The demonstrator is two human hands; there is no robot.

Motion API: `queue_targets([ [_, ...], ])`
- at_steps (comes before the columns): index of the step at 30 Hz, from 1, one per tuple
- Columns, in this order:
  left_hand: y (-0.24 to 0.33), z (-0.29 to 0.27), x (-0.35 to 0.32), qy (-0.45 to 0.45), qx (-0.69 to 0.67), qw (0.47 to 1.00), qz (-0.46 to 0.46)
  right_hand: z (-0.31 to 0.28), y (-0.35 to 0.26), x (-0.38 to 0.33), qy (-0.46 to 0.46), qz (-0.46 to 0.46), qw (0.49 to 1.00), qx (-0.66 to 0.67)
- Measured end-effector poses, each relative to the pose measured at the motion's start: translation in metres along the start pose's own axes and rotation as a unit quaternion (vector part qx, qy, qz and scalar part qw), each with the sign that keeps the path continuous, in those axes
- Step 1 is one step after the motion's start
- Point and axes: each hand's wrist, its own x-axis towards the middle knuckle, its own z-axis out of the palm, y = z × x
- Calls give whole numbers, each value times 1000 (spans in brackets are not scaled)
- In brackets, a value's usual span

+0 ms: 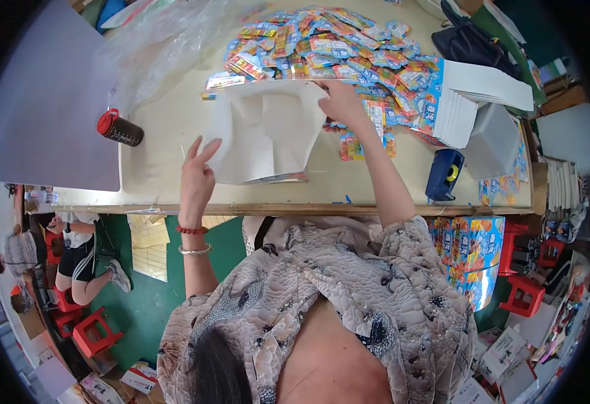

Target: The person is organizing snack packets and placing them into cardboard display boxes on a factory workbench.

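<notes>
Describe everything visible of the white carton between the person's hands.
The white carton looks like thin, creased card, its plain off-white inside facing the camera. A fold line runs down its middle, and a strip of coloured print shows along the near edge. It stands open over the pale table, just short of the heaped colourful packets. The right hand appears to grip its upper right corner; the left hand, fingers spread, is beside its left edge, contact unclear.
</notes>
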Motion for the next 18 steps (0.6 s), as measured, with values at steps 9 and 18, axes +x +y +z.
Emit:
queue_targets([
  [9,34,39,25,-183,384,863,274,38,-9,-29,191,-123,905,-359],
  [18,47,87,26,-279,394,862,156,53,11,-8,70,-545,773,-317],
])
